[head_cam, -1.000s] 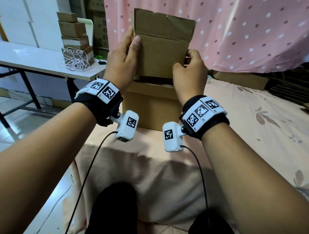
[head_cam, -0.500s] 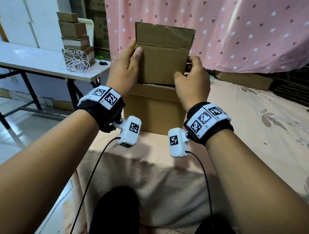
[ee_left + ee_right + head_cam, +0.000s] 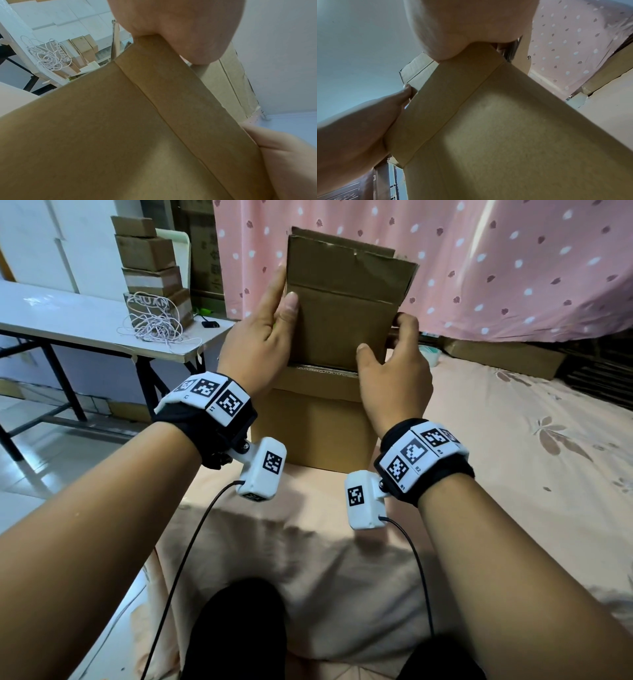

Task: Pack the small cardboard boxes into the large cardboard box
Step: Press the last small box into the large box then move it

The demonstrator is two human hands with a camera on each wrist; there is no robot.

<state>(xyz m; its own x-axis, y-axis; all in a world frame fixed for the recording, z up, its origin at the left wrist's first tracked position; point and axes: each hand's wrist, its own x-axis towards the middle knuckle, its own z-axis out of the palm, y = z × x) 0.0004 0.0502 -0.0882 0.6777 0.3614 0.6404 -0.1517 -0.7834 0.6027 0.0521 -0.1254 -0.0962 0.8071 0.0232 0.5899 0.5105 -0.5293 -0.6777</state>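
I hold a small brown cardboard box [image 3: 342,313] upright, its top flap raised, between both hands. My left hand [image 3: 274,316] grips its left edge, thumb on the front face. My right hand [image 3: 387,344] grips the right edge, thumb in front and fingers curled behind. The box's bottom edge sits at the open top of the large cardboard box [image 3: 315,426], which stands on the bed. In the left wrist view the large box's wall [image 3: 120,135] fills the frame, with the small box [image 3: 226,86] behind it. The right wrist view shows the same wall [image 3: 505,135] and the small box [image 3: 416,70].
A white table [image 3: 68,320] stands at the left with a stack of small boxes [image 3: 147,258] and a coil of white cord [image 3: 154,323]. A pink dotted curtain [image 3: 513,268] hangs behind. Another cardboard box [image 3: 503,361] lies at the back right on the flowered bedsheet [image 3: 513,457].
Both hands have brought the small box downward. Its bottom edge, earlier just above the large box, now meets that box's opening.
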